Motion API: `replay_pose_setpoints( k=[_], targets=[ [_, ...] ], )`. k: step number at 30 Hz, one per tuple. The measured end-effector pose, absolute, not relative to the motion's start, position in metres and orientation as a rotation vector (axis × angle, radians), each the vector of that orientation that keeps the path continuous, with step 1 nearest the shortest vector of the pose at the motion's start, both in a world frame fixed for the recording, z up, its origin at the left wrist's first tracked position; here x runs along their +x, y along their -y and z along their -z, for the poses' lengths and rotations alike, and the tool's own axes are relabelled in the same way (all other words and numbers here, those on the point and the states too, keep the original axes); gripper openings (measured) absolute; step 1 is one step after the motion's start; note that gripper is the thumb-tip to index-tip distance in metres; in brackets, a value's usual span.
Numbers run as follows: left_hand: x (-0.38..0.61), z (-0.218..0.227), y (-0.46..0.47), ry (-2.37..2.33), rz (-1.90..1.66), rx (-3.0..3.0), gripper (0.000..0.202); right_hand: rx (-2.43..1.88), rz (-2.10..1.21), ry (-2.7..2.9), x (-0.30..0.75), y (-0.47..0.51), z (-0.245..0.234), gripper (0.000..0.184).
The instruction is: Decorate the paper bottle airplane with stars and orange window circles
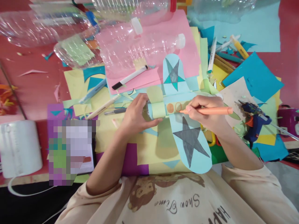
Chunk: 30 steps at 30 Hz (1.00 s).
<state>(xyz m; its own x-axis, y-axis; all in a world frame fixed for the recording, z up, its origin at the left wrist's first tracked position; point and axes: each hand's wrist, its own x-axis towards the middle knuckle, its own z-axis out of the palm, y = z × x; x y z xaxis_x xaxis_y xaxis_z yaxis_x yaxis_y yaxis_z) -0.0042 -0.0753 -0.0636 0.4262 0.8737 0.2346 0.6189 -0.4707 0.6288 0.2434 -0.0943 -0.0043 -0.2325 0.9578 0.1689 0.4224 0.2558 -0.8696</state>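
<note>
A plastic bottle wrapped in pale green and blue paper (158, 110) lies crosswise in front of me. Light-blue paper wings stick out from it: the far wing (166, 67) bears a partly grey, partly green star, the near wing (179, 155) a dark grey star. My left hand (135, 116) grips the bottle's left end between thumb and fingers. In my right hand (207, 105) is an orange marker (216, 110), its tip at an outlined orange circle (178, 107) on a yellowish strip. A filled orange circle (170, 108) sits just left of it.
Clear plastic bottles (149, 46) lie at the back on pink paper (187, 28). Markers, including a black-and-white one (130, 77), and paper scraps are scattered around. A blue glue gun (257, 123) lies at right. A white box-like object (20, 149) stands at left, near a phone-like device (90, 155).
</note>
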Motion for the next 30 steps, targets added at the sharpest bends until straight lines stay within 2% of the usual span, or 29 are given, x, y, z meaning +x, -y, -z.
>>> replay_pose_setpoints(
  k=[5,14,21,30],
  targets=[
    [-0.005,0.063,0.076,-1.247,-0.743,2.249,0.052,-1.179,-1.028,1.611,0.245,0.092,0.005,0.026],
    [-0.013,0.061,0.072,-1.26,-0.646,2.349,0.058,-1.151,-0.845,1.435,0.244,0.094,0.012,0.022],
    [-0.02,0.058,0.069,-1.176,-0.764,2.391,0.06,-1.258,-0.848,1.562,0.244,0.093,0.011,0.023],
    [-0.013,0.052,0.074,-1.222,-0.635,2.217,0.054,-1.241,-0.84,1.548,0.241,0.1,0.007,0.021]
  ],
)
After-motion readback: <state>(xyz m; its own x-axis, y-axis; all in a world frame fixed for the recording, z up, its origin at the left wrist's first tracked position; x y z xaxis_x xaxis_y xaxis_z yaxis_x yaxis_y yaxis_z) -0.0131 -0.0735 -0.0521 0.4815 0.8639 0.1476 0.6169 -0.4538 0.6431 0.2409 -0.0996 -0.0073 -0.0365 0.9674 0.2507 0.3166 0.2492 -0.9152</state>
